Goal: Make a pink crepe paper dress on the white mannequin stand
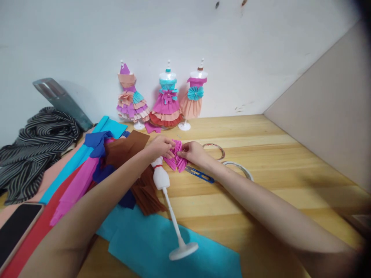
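Head: right hand (193,153), open tabletop (290,170) beside

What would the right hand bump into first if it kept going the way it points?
The right hand points leftward at the pink pleated paper, which it already pinches; just beyond, probably, comes the left hand, holding the same paper.

3 dressed mini mannequins (167,101) at back, striped cloth (37,148) and phone (17,228) at left

We're at a craft corner: pale wooden tabletop (290,162), three little white mannequins in ruffled paper dresses (168,100) along the white wall (261,46), coloured paper sheets (87,170) heaped alongside.
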`<state>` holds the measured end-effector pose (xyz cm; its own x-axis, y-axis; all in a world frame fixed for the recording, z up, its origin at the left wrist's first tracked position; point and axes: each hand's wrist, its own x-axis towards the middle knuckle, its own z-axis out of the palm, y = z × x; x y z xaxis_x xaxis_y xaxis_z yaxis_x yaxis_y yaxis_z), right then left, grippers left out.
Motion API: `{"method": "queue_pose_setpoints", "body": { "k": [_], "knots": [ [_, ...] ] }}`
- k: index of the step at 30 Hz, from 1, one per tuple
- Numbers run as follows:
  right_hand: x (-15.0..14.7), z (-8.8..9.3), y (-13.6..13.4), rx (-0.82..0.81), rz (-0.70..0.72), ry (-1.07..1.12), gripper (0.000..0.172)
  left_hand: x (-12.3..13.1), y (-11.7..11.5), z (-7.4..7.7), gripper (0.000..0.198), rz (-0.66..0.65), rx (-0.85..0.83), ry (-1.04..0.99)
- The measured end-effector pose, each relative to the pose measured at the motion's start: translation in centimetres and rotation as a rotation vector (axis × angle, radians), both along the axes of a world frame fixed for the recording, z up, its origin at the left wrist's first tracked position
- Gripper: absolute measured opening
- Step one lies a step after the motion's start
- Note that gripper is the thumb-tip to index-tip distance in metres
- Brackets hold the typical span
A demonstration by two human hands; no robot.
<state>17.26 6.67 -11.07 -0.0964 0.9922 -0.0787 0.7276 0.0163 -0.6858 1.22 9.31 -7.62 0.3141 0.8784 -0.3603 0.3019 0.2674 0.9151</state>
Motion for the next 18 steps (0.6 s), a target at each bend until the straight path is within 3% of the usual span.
{"method": "queue_pose_setpoints", "body": {
  "k": [9,18],
  "knots": [
    [0.2,1.7,-1.5,0.082,0.016,-0.146,0.017,-1.7,0.8,0.5,0.013,0.032,0.172,0.158],
    [0.8,0.5,-2.3,0.097,0.039,-0.037,0.017,-0.9,1.3,-0.5,0.014,-0.036,0.231,0.248]
  ]
}}
